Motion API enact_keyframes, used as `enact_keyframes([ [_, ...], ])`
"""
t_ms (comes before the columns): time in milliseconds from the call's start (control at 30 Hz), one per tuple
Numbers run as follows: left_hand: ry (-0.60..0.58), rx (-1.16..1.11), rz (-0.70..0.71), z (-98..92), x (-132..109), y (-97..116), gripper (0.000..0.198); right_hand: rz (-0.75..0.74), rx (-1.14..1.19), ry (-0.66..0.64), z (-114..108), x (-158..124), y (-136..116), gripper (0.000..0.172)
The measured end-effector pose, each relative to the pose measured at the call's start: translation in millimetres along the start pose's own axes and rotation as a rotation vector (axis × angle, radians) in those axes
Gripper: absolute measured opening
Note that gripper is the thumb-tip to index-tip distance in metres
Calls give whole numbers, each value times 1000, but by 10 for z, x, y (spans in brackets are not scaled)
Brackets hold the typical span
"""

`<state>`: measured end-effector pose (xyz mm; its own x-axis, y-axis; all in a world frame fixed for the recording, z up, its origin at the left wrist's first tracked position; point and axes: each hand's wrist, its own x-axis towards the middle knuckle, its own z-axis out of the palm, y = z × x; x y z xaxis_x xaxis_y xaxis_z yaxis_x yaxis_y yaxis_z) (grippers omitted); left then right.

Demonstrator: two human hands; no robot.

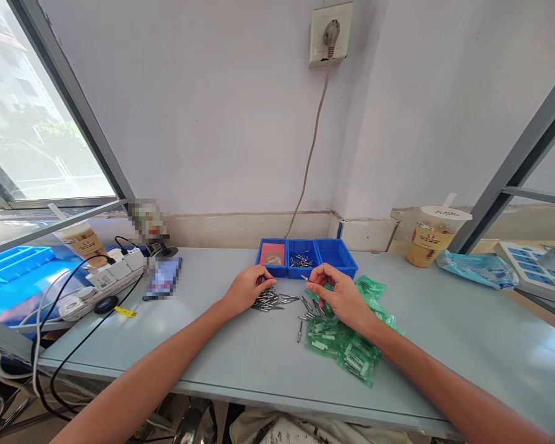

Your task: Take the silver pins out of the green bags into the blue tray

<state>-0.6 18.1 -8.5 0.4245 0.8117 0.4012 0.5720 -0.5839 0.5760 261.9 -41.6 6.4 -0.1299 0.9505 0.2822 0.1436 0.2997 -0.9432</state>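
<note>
My right hand (337, 295) is closed in a pinch, and the tip of a small metal pin (304, 277) sticks out from its fingertips. It hovers over green plastic bags (324, 336), in front of the blue tray. My left hand (247, 290) has thumb and fingers pressed together at the edge of a pile of slim metal pins (269, 300); what lies between the fingertips is too small to make out. More loose pins (309, 306) are scattered beside the bags, partly under my right hand. Several pins (301, 259) lie in the middle compartment of the blue tray (355, 271).
The tray's left compartment holds a red piece (272, 251). A phone (164, 277), a power strip (106, 283) and cables are on the left. To the right stand a drink cup (432, 237), a blue packet (476, 269) and a white box (536, 265). A cord hangs down the wall.
</note>
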Motion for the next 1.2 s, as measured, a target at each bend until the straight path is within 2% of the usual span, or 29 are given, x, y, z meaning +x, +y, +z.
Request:
enact_keyframes([
  [133, -1, -6, -3, 5, 0, -7, 20, 27, 51, -21, -5, -3, -18, 35],
  [433, 2, -16, 18, 9, -5, -6, 23, 226, 317, -63, -67, -6, -20, 37],
  [600, 1, -9, 16, 4, -2, 19, 24, 274, 415, -142, -75, -5, -23, 37],
  [700, 5, -10, 16, 7, -3, 16, 26, 279, 458, -146, -89, -6, -14, 36],
  [1000, -2, -11, 24, 21, 0, -22, 26, 223, 367, -102, -57, -30, -39, 44],
  [1200, 3, -12, 29, 12, -4, -4, 25, 188, 296, -53, -36, -35, -57, 42],
])
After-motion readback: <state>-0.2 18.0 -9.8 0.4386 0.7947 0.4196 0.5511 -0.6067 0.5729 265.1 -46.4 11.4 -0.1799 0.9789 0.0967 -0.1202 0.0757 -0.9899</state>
